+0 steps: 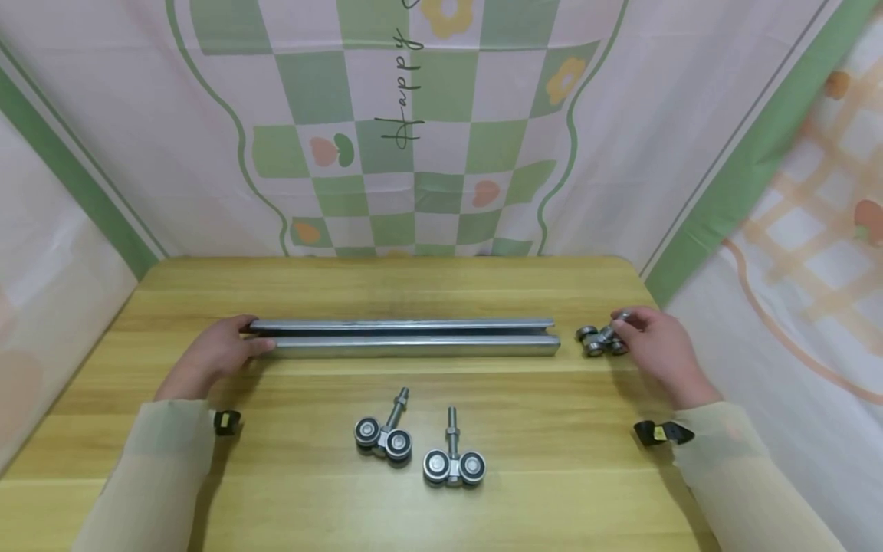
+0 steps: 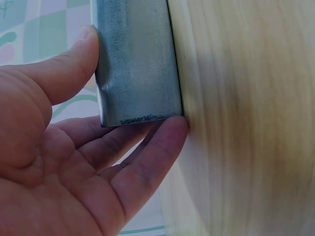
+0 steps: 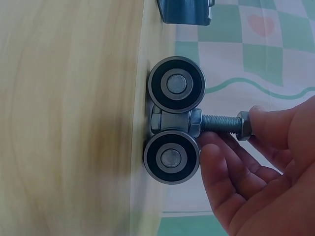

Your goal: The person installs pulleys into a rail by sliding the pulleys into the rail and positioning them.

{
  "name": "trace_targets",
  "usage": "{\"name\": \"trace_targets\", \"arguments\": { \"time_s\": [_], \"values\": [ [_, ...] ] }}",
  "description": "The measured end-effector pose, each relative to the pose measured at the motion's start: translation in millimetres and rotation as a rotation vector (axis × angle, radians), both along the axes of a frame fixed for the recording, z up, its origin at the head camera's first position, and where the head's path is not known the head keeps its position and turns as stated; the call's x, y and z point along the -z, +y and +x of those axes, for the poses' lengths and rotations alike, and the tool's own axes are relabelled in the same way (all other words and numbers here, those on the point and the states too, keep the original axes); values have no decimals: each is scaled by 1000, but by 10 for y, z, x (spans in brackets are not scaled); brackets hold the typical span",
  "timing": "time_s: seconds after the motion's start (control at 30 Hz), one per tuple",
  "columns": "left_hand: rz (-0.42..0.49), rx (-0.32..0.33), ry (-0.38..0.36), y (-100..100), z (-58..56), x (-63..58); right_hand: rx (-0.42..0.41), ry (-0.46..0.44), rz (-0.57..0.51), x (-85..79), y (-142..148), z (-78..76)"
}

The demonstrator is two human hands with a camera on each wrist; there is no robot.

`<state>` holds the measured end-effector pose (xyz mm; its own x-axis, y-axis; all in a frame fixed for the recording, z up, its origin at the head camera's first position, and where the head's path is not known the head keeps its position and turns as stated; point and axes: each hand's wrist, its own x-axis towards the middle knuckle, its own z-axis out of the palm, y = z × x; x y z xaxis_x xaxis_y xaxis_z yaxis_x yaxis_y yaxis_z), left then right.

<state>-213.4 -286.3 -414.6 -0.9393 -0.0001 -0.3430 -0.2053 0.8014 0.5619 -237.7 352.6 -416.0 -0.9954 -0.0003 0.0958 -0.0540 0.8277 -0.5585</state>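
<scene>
A slotted steel track rail (image 1: 414,348) lies lengthwise across the table, its open slot facing up. My left hand (image 1: 217,351) grips its left end; in the left wrist view the thumb presses one edge of the rail (image 2: 138,64) while other fingers curl around the end. Just beyond the rail's right end, my right hand (image 1: 658,349) pinches the threaded bolt of a roller trolley (image 1: 595,348). Seen from the right wrist, this trolley (image 3: 175,120) has its bolt pointing towards the hand and its wheels against the tabletop. A short gap separates it from the rail.
Two more roller trolleys, one tilted (image 1: 398,443) and one with its bolt pointing away (image 1: 453,469), lie in front of the rail on the wooden table (image 1: 310,506). A patterned curtain (image 1: 441,192) hangs behind the table and along both sides.
</scene>
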Motion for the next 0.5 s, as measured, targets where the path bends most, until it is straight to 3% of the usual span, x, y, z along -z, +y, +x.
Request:
{"name": "trace_targets", "arguments": {
  "time_s": [0.5],
  "values": [
    [-10,9,7,-9,2,1,-3,34,17,-20,-184,-11]
  ]
}}
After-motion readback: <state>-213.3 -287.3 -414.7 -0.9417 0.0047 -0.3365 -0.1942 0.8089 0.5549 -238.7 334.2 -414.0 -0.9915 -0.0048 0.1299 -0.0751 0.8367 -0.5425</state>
